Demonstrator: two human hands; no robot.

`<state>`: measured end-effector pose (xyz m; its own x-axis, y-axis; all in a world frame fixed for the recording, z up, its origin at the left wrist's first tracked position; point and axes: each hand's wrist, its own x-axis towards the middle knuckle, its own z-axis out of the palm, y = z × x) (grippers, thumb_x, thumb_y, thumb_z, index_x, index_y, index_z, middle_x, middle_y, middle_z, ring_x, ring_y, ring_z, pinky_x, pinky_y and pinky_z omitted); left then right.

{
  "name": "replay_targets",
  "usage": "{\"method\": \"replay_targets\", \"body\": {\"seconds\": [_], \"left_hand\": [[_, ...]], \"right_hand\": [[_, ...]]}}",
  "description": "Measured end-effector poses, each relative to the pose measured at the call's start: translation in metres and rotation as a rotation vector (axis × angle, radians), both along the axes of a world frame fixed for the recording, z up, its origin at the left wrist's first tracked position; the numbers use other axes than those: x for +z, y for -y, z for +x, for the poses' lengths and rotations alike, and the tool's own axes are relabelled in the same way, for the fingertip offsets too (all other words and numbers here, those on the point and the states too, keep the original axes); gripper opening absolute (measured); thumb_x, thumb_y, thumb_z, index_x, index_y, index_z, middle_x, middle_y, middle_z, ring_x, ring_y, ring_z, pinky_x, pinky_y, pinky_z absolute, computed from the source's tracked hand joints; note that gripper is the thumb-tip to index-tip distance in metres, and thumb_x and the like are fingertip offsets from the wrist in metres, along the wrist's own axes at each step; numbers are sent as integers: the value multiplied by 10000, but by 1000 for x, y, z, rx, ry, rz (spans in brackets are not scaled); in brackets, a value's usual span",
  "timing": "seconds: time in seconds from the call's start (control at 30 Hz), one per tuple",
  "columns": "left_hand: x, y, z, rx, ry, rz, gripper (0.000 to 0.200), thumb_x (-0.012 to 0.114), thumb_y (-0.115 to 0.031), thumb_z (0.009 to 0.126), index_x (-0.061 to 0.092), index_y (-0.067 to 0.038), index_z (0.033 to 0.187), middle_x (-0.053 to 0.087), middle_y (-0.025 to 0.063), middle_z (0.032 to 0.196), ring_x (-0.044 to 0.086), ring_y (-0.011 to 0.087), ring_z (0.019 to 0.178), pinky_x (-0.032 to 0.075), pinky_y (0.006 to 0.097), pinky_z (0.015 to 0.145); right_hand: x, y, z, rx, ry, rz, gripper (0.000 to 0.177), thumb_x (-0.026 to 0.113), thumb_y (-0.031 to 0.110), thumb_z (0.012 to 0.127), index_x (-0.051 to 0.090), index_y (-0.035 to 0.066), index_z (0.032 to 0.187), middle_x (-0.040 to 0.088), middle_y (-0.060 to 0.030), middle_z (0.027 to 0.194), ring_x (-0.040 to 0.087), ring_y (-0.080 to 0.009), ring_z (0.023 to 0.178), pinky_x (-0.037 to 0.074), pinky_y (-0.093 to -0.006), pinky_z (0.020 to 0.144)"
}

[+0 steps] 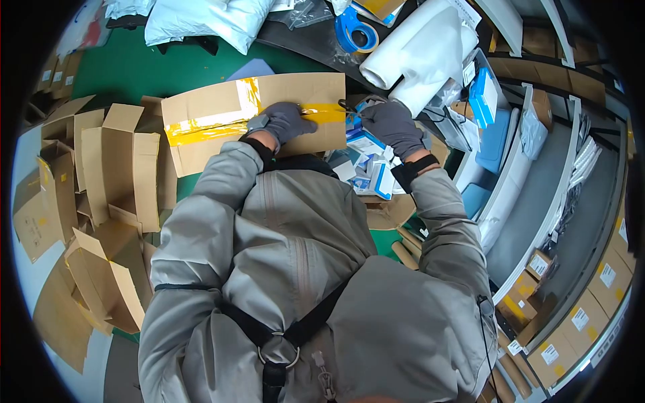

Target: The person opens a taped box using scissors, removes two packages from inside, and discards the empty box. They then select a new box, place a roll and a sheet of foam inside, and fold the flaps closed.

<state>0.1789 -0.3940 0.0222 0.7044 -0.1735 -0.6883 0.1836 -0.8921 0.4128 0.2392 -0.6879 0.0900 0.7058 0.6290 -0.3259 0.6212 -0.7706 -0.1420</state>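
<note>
A long cardboard box (208, 111) with shiny yellow tape along its seam lies across the front of my body. My left hand (285, 123), in a dark grey glove, presses on the taped face with bent fingers and holds the box. Just beyond the box's right end is my right hand (393, 126), gloved the same way. Its fingers are closed on a small dark tool with a loop (345, 106), whose kind I cannot make out. Below that hand, several small white-and-blue boxes (373, 171) sit in an open carton.
Open empty cartons (111, 164) crowd the left side. White plastic mailers (205, 23), a blue tape dispenser (354, 32) and a large white roll (423, 50) lie at the back. Shelving (537, 195) runs down the right, with labelled cartons (581, 319) beyond it.
</note>
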Motion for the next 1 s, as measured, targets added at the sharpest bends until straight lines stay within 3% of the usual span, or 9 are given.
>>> {"method": "replay_targets", "body": {"seconds": [0.3,0.43,0.83,1.0], "left_hand": [[-21,8,-3,-125,-8,52,671,724,-690,866,804,-107,1190,795,155,1065,759,334,1030,569,452,936],[-18,5,-10,-116,23,-30,654,719,-678,874,802,-117,1201,796,141,1071,758,334,1024,570,449,931],[-25,11,-18,-116,41,44,638,710,-678,882,811,-127,1188,798,119,1082,757,322,1025,573,432,933],[-8,13,-16,-104,7,23,655,715,-684,877,808,-119,1195,799,117,1082,755,314,1025,572,424,930]], "right_hand": [[-15,5,-7,41,-24,34,291,640,390,941,815,162,893,754,-124,790,732,-350,748,578,-480,718],[-15,2,-10,54,-67,64,295,637,394,938,819,166,898,753,-132,795,728,-356,742,573,-485,713],[-19,-3,-10,126,-24,99,252,644,343,897,810,155,869,751,-126,794,725,-353,749,558,-484,683],[-32,-34,-8,278,48,31,234,660,320,887,811,142,905,751,-112,807,722,-338,754,554,-485,700]]}}
